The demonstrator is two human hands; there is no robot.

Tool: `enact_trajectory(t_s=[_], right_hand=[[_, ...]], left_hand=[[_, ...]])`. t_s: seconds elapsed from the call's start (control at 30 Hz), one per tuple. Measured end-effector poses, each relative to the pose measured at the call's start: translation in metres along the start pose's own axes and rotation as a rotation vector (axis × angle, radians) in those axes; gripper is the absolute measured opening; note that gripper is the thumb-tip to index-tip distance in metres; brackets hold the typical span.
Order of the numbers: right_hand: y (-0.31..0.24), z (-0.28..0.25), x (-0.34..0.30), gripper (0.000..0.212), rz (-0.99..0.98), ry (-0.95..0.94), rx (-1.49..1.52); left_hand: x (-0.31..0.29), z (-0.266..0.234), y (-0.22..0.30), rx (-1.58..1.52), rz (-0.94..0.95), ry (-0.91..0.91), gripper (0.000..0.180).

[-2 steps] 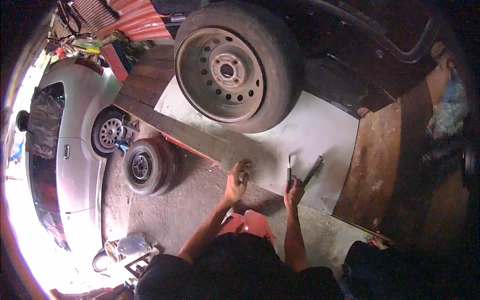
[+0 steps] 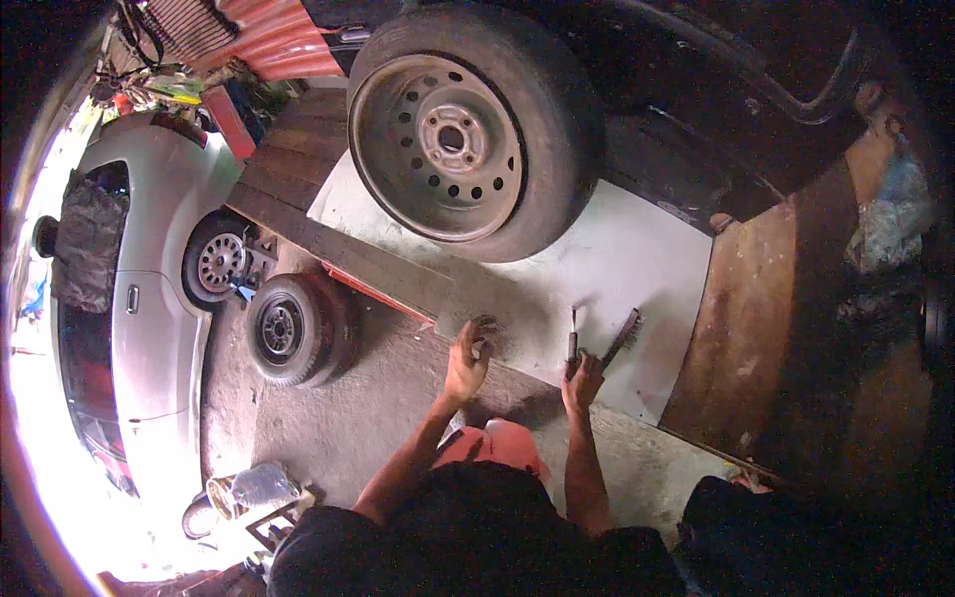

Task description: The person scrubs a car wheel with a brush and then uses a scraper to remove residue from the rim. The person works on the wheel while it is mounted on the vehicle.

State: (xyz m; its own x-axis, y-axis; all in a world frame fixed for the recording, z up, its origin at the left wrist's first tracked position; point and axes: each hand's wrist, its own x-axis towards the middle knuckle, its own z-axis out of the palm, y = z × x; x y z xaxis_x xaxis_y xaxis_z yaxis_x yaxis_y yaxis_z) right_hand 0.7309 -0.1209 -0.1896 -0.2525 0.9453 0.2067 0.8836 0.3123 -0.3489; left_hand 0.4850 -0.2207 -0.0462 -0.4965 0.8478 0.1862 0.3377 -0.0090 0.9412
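Observation:
My right hand [image 2: 583, 382] is closed round a slim tool with a dark handle [image 2: 572, 345] and a thin shaft pointing away from me; its exact kind is too small to tell. Just right of those fingers, a brush with dark bristles [image 2: 624, 336] slants over the white sheet [image 2: 668, 298]. Whether the hand also touches the brush's lower end is unclear. My left hand [image 2: 467, 363] is raised near the board's edge, its fingers curved and apart from the thumb, with nothing visible between them. Beyond both hands, a wheel with a bare steel rim [image 2: 388, 189] stands upright.
Two stacked wheels [image 2: 282, 331] lie on the concrete floor to the left. Farther left is a silver car [image 2: 159, 289]. A wooden plank [image 2: 298, 234] borders the white sheet, and brown boards [image 2: 741, 328] lie to the right. A person's dark-clothed leg [image 2: 716, 517] is at lower right.
My right hand and its tool have shifted very slightly left and nearer to me. The left hand has barely moved, and the wheel stays in place.

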Motion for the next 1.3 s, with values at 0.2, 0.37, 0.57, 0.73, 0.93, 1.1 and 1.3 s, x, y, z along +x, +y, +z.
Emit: enact_trajectory(t_s=[0.2,0.37,0.57,0.73,0.93,1.1,1.3], right_hand=[[0.001,0.011,0.014,0.045,0.051,-0.048,-0.091],[0.023,0.017,0.039,0.026,0.085,-0.055,0.33],[-0.039,-0.041,0.009,0.018,0.125,-0.182,0.673],[-0.092,-0.052,-0.01,0.035,0.123,-0.285,0.81],[-0.149,-0.016,-0.016,0.026,0.004,-0.403,0.894],[-0.221,-0.016,-0.009,0.017,0.003,-0.387,1.019],[-0.295,0.008,0.005,0.029,0.064,-0.27,1.062]], left_hand=[[-0.016,0.001,0.016,0.022,-0.05,0.038,0.049],[-0.025,0.006,0.04,0.039,-0.045,0.018,0.045],[-0.039,-0.02,0.046,0.023,-0.024,0.072,0.044],[-0.052,-0.059,0.047,-0.009,-0.034,0.157,0.046],[-0.062,-0.111,0.026,-0.059,-0.127,0.209,0.048],[-0.05,-0.163,0.004,-0.116,-0.134,0.195,0.049],[0.002,-0.235,-0.025,-0.115,-0.035,0.001,0.048]])
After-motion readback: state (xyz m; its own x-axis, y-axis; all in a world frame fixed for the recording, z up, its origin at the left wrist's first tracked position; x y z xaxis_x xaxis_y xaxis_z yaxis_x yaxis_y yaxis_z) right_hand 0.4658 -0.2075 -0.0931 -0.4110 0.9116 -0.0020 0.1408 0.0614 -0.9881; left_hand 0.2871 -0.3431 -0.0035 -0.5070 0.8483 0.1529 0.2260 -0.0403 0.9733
